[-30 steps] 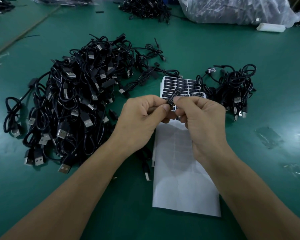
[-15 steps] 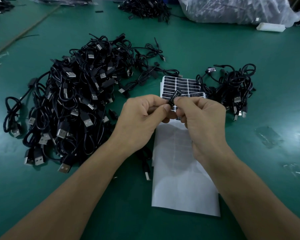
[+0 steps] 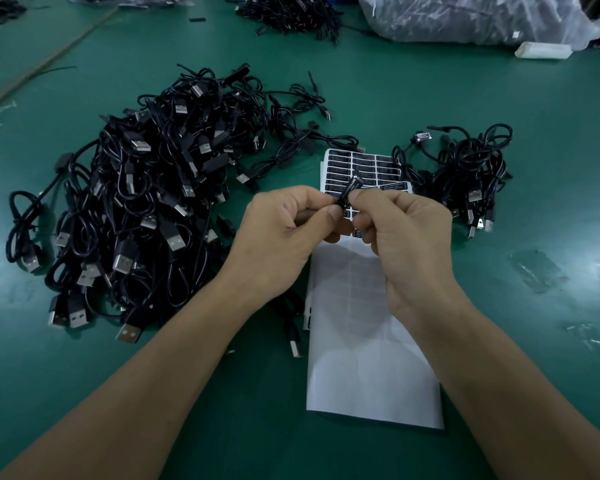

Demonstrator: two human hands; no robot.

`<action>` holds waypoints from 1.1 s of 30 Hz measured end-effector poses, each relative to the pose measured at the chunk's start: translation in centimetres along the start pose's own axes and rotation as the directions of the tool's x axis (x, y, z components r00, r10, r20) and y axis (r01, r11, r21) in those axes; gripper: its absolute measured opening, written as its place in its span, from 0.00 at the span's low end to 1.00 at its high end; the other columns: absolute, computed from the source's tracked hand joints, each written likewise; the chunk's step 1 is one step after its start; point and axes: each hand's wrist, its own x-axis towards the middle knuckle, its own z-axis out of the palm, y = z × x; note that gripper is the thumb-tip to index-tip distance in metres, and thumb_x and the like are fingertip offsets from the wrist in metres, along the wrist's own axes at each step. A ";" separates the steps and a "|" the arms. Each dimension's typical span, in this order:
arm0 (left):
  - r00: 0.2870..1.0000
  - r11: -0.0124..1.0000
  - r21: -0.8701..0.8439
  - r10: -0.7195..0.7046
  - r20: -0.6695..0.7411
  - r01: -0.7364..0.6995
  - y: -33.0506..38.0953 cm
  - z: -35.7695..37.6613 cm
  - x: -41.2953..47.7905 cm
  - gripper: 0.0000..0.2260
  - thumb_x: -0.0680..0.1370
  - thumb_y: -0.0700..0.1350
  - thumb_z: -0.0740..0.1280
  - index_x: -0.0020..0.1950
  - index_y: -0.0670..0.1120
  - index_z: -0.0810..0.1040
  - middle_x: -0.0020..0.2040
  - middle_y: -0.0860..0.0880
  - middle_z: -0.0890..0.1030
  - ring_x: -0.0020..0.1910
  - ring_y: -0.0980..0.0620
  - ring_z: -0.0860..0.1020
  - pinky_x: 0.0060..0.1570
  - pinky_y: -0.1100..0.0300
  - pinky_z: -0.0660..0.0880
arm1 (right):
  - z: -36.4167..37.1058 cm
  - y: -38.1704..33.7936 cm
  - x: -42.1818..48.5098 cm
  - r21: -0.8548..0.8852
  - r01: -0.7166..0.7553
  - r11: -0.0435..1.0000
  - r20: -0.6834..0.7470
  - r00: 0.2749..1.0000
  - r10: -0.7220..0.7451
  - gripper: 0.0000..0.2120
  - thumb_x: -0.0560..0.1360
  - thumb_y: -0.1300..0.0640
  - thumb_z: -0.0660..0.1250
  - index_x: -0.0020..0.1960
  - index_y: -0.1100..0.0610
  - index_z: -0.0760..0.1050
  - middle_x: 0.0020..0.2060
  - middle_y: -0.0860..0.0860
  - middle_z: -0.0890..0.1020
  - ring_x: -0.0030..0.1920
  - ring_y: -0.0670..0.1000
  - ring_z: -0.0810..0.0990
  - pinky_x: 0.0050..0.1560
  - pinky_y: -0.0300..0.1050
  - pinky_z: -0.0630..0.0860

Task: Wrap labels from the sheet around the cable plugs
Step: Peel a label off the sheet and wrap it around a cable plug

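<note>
Green table (image 3: 499, 109) under everything, and the sheet (image 3: 371, 375) lies mid-table, so I'll call it all from there. Left of the sheet sprawls the big heap (image 3: 146, 209) of black cables, USB ends poking out every way. Just right of the sheet's far end sits the small heap (image 3: 465, 174), and I'd guess that's the finished lot. The sheet's near part is bare white backing, with black labels (image 3: 361, 162) left only at its far end. Over that end the hands meet. The left hand (image 3: 278, 244) is curled, thumb and forefinger pinching the plug (image 3: 346, 199) from the left side. The right hand (image 3: 406, 244) is curled too, fingertips nipped on the plug's other side. The plug is held above the sheet's labelled end, tilted, its tip pointing away. A label (image 3: 354, 184) with white lettering is on it, though I can't tell whether it's wrapped all round. Handling call: the plug looks light, stiff, small and smooth, so pinch it at the ends and leave the middle free. The label looks thin, floppy and sticky, so take it by an edge and roll it on tight, or it may crease.
</note>
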 end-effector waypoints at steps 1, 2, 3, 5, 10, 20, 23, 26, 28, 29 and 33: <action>1.000 1.000 0.001 0.001 -0.002 -0.001 0.0 0.0 0.0 0.05 0.80 0.35 0.68 0.49 0.41 0.83 0.42 0.45 0.87 0.39 0.53 0.84 0.44 0.62 0.81 | 0.0 0.0 0.0 0.001 -0.001 1.000 0.003 1.000 0.001 0.12 0.73 0.64 0.72 0.31 0.58 0.77 0.22 0.46 0.76 0.24 0.39 0.75 0.29 0.28 0.70; 1.000 1.000 0.001 0.002 -0.003 -0.002 0.0 0.0 0.0 0.05 0.80 0.35 0.68 0.49 0.41 0.83 0.42 0.46 0.87 0.39 0.53 0.84 0.44 0.62 0.81 | 0.0 0.0 0.0 0.004 -0.002 1.000 0.008 1.000 0.002 0.13 0.73 0.63 0.72 0.30 0.58 0.77 0.22 0.46 0.76 0.24 0.39 0.75 0.29 0.28 0.70; 1.000 1.000 0.002 0.002 -0.005 -0.002 0.0 0.0 0.0 0.05 0.80 0.35 0.67 0.49 0.41 0.83 0.42 0.46 0.87 0.39 0.53 0.84 0.44 0.62 0.81 | 0.0 0.0 0.1 0.007 -0.003 1.000 0.014 1.000 0.003 0.14 0.73 0.63 0.72 0.30 0.58 0.76 0.22 0.46 0.76 0.24 0.39 0.74 0.28 0.29 0.70; 1.000 1.000 0.003 0.000 -0.010 0.000 0.0 0.0 0.0 0.05 0.81 0.35 0.67 0.50 0.39 0.83 0.41 0.47 0.87 0.39 0.53 0.84 0.44 0.63 0.80 | 0.0 0.1 0.1 0.000 0.000 1.000 0.032 1.000 0.000 0.15 0.73 0.62 0.72 0.29 0.57 0.76 0.23 0.46 0.77 0.24 0.39 0.74 0.29 0.29 0.70; 1.000 1.000 0.007 -0.005 -0.015 0.005 -0.1 0.0 0.1 0.07 0.81 0.35 0.66 0.51 0.36 0.83 0.42 0.46 0.87 0.41 0.51 0.85 0.45 0.62 0.81 | 0.0 0.2 0.2 -0.002 0.011 1.000 0.050 0.999 -0.011 0.18 0.74 0.62 0.72 0.26 0.53 0.78 0.24 0.46 0.77 0.25 0.40 0.72 0.30 0.29 0.70; 0.999 1.000 0.001 -0.011 -0.035 0.011 -0.4 0.1 0.2 0.06 0.81 0.35 0.66 0.51 0.35 0.83 0.42 0.45 0.87 0.42 0.48 0.85 0.46 0.60 0.82 | 0.0 0.2 0.2 -0.021 0.040 0.999 0.037 0.999 -0.039 0.14 0.74 0.62 0.72 0.30 0.56 0.79 0.24 0.46 0.77 0.25 0.39 0.73 0.29 0.29 0.69; 0.999 1.000 -0.003 -0.012 -0.031 0.012 -0.4 0.1 0.2 0.06 0.81 0.35 0.66 0.51 0.35 0.83 0.42 0.45 0.87 0.42 0.48 0.85 0.46 0.60 0.81 | 0.0 0.3 0.2 -0.034 0.039 0.999 0.034 0.999 -0.038 0.15 0.74 0.61 0.73 0.29 0.54 0.78 0.25 0.46 0.77 0.26 0.39 0.72 0.30 0.29 0.69; 1.000 1.000 0.002 -0.007 -0.024 0.007 -0.4 0.1 0.2 0.06 0.81 0.35 0.66 0.51 0.35 0.83 0.42 0.45 0.87 0.41 0.50 0.85 0.45 0.62 0.81 | 0.0 0.2 0.1 -0.038 0.038 0.999 0.030 0.999 -0.037 0.16 0.73 0.61 0.73 0.28 0.54 0.78 0.24 0.46 0.77 0.25 0.39 0.72 0.30 0.29 0.69; 1.000 1.000 0.009 0.001 -0.019 0.000 -0.3 0.1 0.1 0.06 0.81 0.35 0.66 0.51 0.34 0.83 0.42 0.45 0.87 0.41 0.51 0.85 0.45 0.63 0.81 | 0.0 0.2 0.2 -0.038 0.038 0.999 0.027 0.999 -0.037 0.16 0.73 0.61 0.73 0.27 0.54 0.78 0.24 0.46 0.77 0.26 0.39 0.72 0.30 0.29 0.69; 1.000 1.000 0.007 0.002 -0.018 -0.002 -0.3 0.1 0.1 0.06 0.81 0.35 0.66 0.51 0.34 0.83 0.42 0.45 0.87 0.41 0.51 0.85 0.45 0.63 0.81 | 0.0 0.2 0.2 -0.039 0.037 0.999 0.025 0.999 -0.036 0.16 0.73 0.61 0.73 0.27 0.54 0.77 0.24 0.46 0.77 0.26 0.40 0.72 0.30 0.29 0.69; 1.000 1.000 0.006 0.001 -0.017 -0.001 -0.3 0.1 0.1 0.06 0.81 0.35 0.67 0.51 0.35 0.83 0.42 0.45 0.87 0.41 0.50 0.85 0.45 0.62 0.81 | 0.0 0.3 0.2 -0.046 0.032 0.998 0.016 0.999 -0.032 0.15 0.73 0.61 0.73 0.28 0.54 0.77 0.24 0.46 0.77 0.26 0.40 0.72 0.30 0.29 0.69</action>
